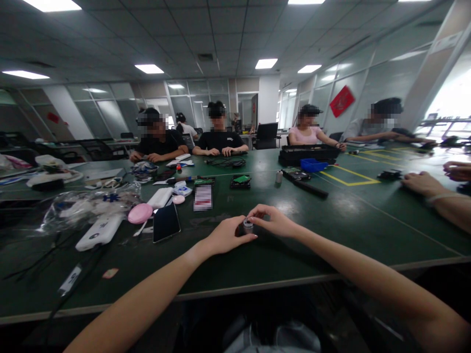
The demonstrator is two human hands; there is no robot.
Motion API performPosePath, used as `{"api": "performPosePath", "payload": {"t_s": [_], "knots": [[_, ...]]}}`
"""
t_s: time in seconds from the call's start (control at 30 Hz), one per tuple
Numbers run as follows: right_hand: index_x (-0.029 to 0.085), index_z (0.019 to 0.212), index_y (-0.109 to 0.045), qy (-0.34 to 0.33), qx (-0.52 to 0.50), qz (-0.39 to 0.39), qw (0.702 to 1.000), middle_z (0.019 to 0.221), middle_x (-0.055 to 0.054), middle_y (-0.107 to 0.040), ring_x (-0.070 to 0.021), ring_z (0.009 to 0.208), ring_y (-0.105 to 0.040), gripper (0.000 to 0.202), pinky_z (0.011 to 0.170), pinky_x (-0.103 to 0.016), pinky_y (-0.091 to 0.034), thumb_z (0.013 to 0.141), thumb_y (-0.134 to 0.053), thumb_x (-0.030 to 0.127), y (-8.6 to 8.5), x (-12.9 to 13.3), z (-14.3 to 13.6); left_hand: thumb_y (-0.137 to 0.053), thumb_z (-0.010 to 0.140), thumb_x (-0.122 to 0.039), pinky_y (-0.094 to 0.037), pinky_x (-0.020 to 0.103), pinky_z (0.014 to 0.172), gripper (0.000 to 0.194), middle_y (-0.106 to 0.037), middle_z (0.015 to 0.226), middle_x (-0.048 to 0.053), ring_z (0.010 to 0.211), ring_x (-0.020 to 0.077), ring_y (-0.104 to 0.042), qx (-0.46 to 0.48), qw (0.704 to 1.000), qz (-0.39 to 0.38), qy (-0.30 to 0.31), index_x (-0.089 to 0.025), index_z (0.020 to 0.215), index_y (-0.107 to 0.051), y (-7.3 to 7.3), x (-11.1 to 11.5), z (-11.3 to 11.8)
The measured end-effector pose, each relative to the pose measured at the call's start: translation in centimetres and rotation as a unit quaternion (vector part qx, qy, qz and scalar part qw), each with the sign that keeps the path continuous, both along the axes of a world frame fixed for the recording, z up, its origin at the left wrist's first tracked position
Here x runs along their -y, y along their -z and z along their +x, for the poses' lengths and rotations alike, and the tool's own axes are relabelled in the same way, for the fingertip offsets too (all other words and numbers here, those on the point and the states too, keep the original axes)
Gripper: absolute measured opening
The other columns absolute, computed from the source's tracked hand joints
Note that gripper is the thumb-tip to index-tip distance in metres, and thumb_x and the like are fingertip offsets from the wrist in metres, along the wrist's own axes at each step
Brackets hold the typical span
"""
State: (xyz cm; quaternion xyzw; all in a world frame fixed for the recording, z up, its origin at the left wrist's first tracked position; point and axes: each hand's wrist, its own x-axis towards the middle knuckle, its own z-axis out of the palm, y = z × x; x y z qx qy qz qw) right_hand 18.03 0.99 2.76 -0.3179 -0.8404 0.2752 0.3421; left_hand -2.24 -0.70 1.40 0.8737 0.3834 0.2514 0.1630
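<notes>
A small silvery metal cylinder (248, 227) stands on the green table in front of me, between my two hands. My left hand (228, 236) is wrapped partly round its left side, with the thumb in front. From the right, my right hand (271, 220) reaches over with its fingers pinched at the cylinder's top rim. Whatever tiny part the right fingertips may hold is too small to make out. A second, similar metal cylinder (278, 177) stands upright farther off. Beyond my hands lies a hard drive with a green circuit board (241, 181).
To my left lie a black phone (167, 223), a pink round case (140, 214), a white power bank (100, 231) and a crumpled plastic bag (84, 203). A blue tray (313, 165) is at the back right. Co-workers sit around the table; another person's hands (423, 186) rest at right.
</notes>
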Motion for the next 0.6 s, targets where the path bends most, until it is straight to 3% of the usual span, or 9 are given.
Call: {"api": "performPosePath", "payload": {"t_s": [0.27,0.6], "knots": [[0.017,0.094,-0.064,0.024,-0.038,0.061,0.997,0.088,-0.005,-0.064,-0.0152,0.08,-0.057,0.022,0.075,-0.03,-0.047,0.086,-0.056,0.036,0.59,-0.03,-0.39,-0.06,0.079,-0.051,-0.039,0.025,0.059,0.04,-0.061,0.081,0.003,0.067,0.0158,-0.053,-0.003,1.0,-0.007,-0.001,-0.016,0.098,-0.058,0.07,-0.05,0.01],[0.017,0.097,-0.064,-0.004,0.001,0.015,1.0,0.09,-0.004,-0.063,-0.0134,0.076,-0.057,0.025,0.07,-0.027,-0.047,0.088,-0.054,0.039,0.4,0.19,-0.39,-0.06,0.08,-0.051,-0.039,0.025,0.059,0.039,-0.061,0.081,0.002,0.067,0.0158,-0.053,0.003,1.0,0.004,0.006,-0.016,0.096,-0.059,0.22,-0.11,-0.02]]}}
